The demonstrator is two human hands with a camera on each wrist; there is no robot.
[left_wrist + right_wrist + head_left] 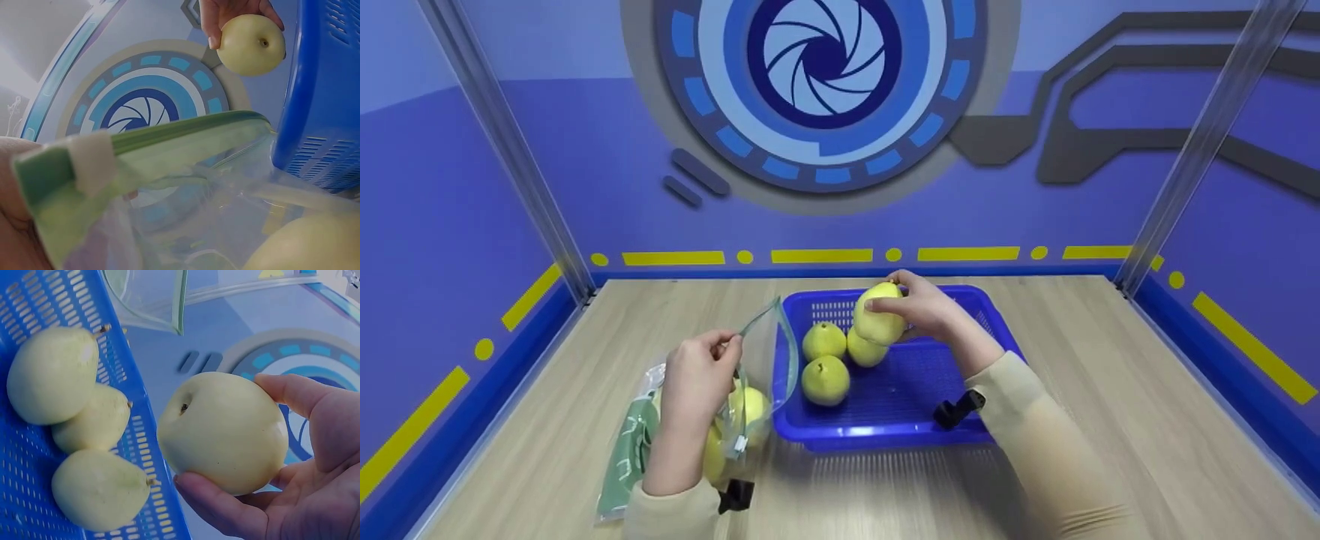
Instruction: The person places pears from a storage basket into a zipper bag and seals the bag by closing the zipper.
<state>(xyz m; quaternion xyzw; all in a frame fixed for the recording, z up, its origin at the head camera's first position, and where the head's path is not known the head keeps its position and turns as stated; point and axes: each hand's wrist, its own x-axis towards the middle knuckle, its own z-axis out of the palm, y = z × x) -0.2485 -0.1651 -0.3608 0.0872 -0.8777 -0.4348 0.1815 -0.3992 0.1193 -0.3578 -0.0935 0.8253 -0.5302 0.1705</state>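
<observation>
Pinching the clear bag, the left hand seems to hold it open; the right hand curls its fingers round a pear near the blue basket's far side.

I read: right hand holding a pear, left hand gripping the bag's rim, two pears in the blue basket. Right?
Not quite: three pears, not two, are in the blue basket, as the right wrist view shows. The right hand holds a pear; the left hand grips the bag's rim.
</observation>
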